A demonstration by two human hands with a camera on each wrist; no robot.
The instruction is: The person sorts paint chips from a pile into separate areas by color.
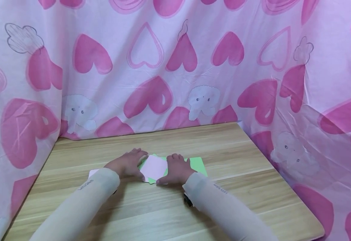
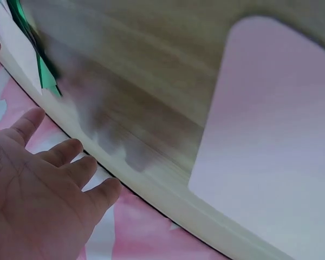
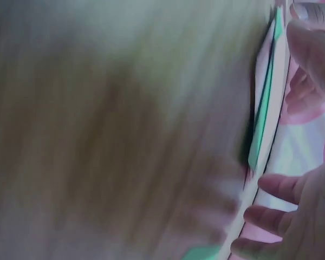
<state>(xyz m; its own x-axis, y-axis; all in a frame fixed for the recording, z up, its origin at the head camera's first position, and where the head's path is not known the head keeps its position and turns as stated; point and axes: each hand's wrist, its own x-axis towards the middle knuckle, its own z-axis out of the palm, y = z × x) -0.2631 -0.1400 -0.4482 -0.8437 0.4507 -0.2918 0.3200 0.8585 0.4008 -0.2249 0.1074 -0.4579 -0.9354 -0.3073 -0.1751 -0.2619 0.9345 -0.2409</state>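
Head view, lower centre: both hands sit on a pale pink folded paper (image 1: 153, 168) lying on the wooden counter (image 1: 229, 144). Left hand (image 1: 127, 164) lies flat w/ fingers straight, palm down, fingertips on the paper's upper-left edge; nothing gripped. Right hand (image 1: 176, 169) also flat, fingers stretched out, pressing the paper's right side, thumb near its lower edge. The two hands are just apart, pink paper between them.

Under the pink paper a green sheet (image 1: 198, 165) shows, sticking out to the right of the right hand & as a thin green rim around the pink piece. Another pale pink sheet (image 1: 92, 172) peeks out left of the left wrist; left wrist view shows it as a big rounded-corner shape (image 2: 271, 141) at right of frame, flat on the wood.

Both arms wear cream sleeves (image 1: 82, 204). Right wrist view is blurred: green & white paper edges at right of frame, fingers beside them, no more detail readable.

Pink heart-print cloth (image 1: 175, 67) hangs behind & at both sides of the counter.
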